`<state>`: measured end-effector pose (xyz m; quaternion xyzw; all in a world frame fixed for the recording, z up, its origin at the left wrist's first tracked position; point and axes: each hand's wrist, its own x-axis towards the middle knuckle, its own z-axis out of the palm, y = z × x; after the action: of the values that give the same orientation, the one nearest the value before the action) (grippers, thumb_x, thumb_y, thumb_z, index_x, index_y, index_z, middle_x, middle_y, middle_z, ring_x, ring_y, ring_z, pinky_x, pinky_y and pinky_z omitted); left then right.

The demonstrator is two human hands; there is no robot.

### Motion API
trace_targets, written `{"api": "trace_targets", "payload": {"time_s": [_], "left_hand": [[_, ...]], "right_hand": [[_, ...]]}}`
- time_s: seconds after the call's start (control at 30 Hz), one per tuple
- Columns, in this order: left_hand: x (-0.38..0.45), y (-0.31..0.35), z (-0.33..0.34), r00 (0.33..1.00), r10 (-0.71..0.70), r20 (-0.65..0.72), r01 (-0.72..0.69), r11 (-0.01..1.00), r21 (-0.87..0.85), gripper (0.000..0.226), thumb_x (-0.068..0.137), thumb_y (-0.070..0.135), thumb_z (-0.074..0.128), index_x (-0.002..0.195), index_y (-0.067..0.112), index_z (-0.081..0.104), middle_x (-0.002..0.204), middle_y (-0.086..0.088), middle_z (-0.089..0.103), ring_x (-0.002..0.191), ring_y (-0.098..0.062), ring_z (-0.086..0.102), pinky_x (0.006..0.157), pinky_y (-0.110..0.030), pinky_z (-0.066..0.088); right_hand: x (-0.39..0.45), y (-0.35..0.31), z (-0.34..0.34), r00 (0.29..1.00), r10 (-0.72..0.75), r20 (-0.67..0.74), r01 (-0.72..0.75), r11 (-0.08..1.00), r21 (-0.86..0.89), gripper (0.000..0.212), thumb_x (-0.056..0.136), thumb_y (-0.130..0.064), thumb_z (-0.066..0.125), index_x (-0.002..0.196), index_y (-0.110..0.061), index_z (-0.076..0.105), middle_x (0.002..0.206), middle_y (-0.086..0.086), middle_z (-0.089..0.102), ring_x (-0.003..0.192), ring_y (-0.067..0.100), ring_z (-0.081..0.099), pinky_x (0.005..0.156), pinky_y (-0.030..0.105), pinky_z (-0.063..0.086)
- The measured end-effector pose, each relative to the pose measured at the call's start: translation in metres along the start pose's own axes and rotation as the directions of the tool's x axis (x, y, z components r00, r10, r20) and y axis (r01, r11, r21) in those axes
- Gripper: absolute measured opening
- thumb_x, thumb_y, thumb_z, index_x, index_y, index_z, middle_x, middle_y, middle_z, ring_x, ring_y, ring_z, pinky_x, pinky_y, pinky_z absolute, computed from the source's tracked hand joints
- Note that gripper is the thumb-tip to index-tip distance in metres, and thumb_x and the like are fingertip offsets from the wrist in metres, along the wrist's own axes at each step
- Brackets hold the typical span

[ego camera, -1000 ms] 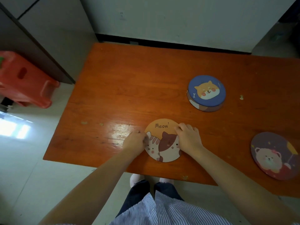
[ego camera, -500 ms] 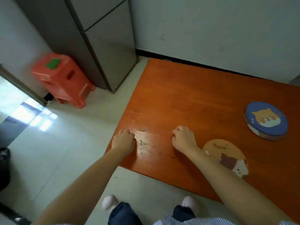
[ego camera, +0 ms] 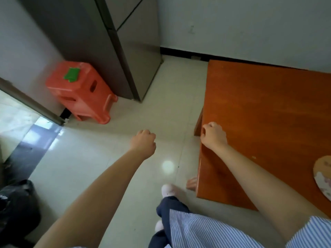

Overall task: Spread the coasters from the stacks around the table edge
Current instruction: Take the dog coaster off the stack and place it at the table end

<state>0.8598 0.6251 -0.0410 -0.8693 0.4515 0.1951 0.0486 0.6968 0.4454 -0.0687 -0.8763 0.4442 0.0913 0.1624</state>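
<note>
Head view, looking down past the table's left end. Table (ego camera: 268,111): orange wood, fills the right side of frame, its corner toward the person. One coaster (ego camera: 323,176) lies flat on the table near the near edge, cut off by the right frame border; tan top with a pale patterned lower part, print too blurred to read.

Right hand (ego camera: 214,136): over the table's left edge by the corner, fingers curled in to a loose fist, nothing seen in it; whether it rests on the wood or just above it, cannot tell. Well apart from the coaster.

Left hand (ego camera: 143,143): out over the floor (ego camera: 107,167), off the table, fingers curled together, empty.

Floor pale and glossy. Red stool (ego camera: 80,92) stands beside a grey cabinet (ego camera: 116,42), a green scrap (ego camera: 72,75) on its top. Black bag (ego camera: 16,208) at lower left. Striped shirt (ego camera: 206,231) and dark trousers (ego camera: 166,212) at the bottom edge
</note>
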Motion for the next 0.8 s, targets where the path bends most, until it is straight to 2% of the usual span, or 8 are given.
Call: {"api": "trace_targets", "payload": {"time_s": [0.17,0.33,0.53,0.67,0.8], "left_hand": [[0.069,-0.021,-0.024,0.995,0.087,0.056,-0.091,0.993,0.073,0.033,0.091,0.021,0.044,0.121,0.011,0.053,0.126,-0.012,0.05,0.121,-0.031,0.043,0.093,-0.042,0.043],[0.14,-0.017,-0.061,0.974,0.205,0.1,-0.217,0.967,0.131,0.033,0.091,0.019,0.044,0.121,0.008,0.052,0.126,-0.015,0.049,0.121,-0.033,0.042,0.096,-0.044,0.041],[0.216,0.019,-0.09,0.908,0.385,0.167,-0.416,0.875,0.247,0.035,0.092,0.021,0.042,0.124,0.009,0.049,0.128,-0.014,0.049,0.123,-0.031,0.041,0.097,-0.043,0.041],[0.268,0.067,-0.104,0.812,0.547,0.202,-0.583,0.754,0.301,0.035,0.092,0.018,0.041,0.124,0.009,0.05,0.128,-0.015,0.049,0.122,-0.031,0.042,0.096,-0.042,0.041],[0.308,0.127,-0.11,0.618,0.755,0.218,-0.78,0.555,0.291,0.032,0.091,0.018,0.042,0.12,0.007,0.052,0.123,-0.015,0.052,0.117,-0.031,0.045,0.092,-0.041,0.043]], "right_hand": [[0.064,-0.015,-0.007,0.99,0.12,-0.072,-0.117,0.992,0.043,0.044,0.09,-0.021,0.052,0.131,-0.006,0.045,0.144,0.016,0.039,0.132,0.033,0.036,0.106,0.046,0.037],[0.108,-0.017,-0.022,0.971,0.214,-0.107,-0.207,0.975,0.079,0.041,0.092,-0.018,0.049,0.129,0.0,0.046,0.141,0.018,0.042,0.13,0.034,0.039,0.107,0.044,0.037],[0.127,-0.006,-0.026,0.94,0.329,-0.09,-0.32,0.942,0.102,0.053,0.088,-0.021,0.056,0.137,-0.009,0.039,0.15,0.012,0.032,0.139,0.03,0.028,0.116,0.045,0.026],[0.13,0.015,-0.028,0.856,0.514,-0.057,-0.497,0.848,0.182,0.052,0.093,-0.027,0.046,0.141,-0.018,0.03,0.155,0.009,0.022,0.143,0.029,0.016,0.117,0.048,0.017],[0.116,0.039,-0.03,0.74,0.668,-0.072,-0.628,0.726,0.278,0.048,0.096,-0.028,0.039,0.142,-0.015,0.03,0.155,0.009,0.023,0.143,0.028,0.017,0.117,0.049,0.018]]}}
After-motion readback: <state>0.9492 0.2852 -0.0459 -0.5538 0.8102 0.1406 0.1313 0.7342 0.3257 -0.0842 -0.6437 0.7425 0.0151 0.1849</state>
